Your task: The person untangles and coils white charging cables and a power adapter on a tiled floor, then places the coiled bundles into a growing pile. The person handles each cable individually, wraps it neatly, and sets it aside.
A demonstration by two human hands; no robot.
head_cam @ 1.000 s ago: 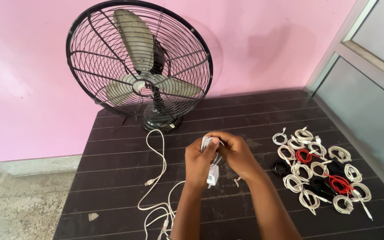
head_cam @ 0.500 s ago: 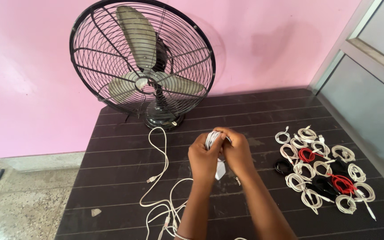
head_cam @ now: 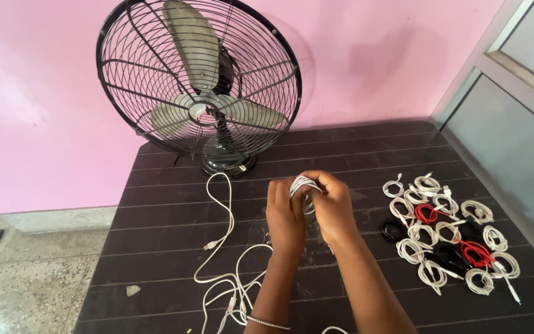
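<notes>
Above the middle of a dark slatted table [head_cam: 366, 154], both my hands grip one small coil of white cable [head_cam: 302, 184]. My left hand [head_cam: 284, 218] holds the coil from the left with fingers pointing up. My right hand [head_cam: 332, 207] curls over its top and right side. The coil's lower part is hidden between my palms. A loose white cable [head_cam: 224, 247] snakes over the table to the left of my left arm.
A black cage fan [head_cam: 199, 83] stands at the table's back left against a pink wall. Several coiled white, red and black cables [head_cam: 446, 232] lie grouped at the right. A grey wall panel runs along the right. Speckled floor lies to the left.
My hands have moved slightly away from me and up. The white plug that hung below my hands earlier is no longer visible.
</notes>
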